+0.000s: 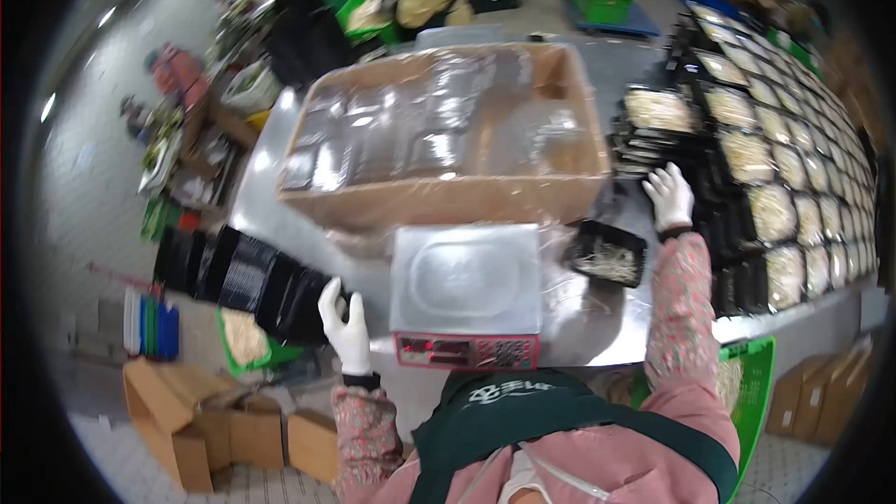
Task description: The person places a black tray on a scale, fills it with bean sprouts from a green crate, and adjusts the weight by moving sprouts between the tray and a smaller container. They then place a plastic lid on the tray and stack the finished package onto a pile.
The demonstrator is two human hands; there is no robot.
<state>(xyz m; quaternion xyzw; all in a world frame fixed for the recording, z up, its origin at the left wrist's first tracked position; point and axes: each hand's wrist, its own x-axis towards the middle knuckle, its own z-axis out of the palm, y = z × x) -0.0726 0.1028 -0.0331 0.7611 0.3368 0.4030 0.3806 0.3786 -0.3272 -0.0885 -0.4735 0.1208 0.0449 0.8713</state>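
Two white-gloved hands at the steel tabletop (579,329). Left hand (345,329): thumb and fingers parted at the near end of the black tray stack (247,275); contact unclear. Right hand (668,196): fingers spread, just beside the stack of filled trays (656,112). Digital scale (466,280) between the hands. Loose black tray (609,261) with pale strands, between scale and right forearm. Beyond the scale, open cardboard carton (439,201) holding clear plastic packs. Right of right hand, rows of wrapped trays (773,215).
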